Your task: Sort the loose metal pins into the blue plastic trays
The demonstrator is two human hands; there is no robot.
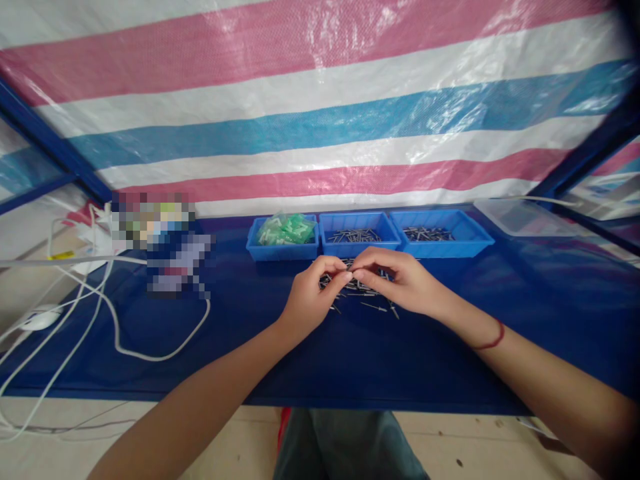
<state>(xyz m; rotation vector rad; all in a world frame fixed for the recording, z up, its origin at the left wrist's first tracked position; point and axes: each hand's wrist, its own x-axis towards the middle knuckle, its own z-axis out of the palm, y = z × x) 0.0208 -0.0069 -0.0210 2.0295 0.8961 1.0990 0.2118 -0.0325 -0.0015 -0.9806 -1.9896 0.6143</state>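
Over a loose pile of blind rivets (363,287) on the table, my left hand (315,293) and my right hand (400,277) meet fingertip to fingertip. Both are closed in a pinch. Whatever lies between the fingertips is too small and too covered to make out. The rivets are thin and silvery with dark ends, partly hidden by my hands; a few lie apart at the near side. Just behind stand a middle blue bin (360,249) and a right blue bin (445,250), both holding similar pieces. A left blue bin (283,252) holds a green plastic bag (287,230).
The dark blue table (240,360) ends in front of my legs. White cables (120,333) and a white mouse (43,317) lie at the left, near blurred-out items. A clear plastic lid or tray (520,219) is at the back right. Striped sheeting (320,143) hangs behind.
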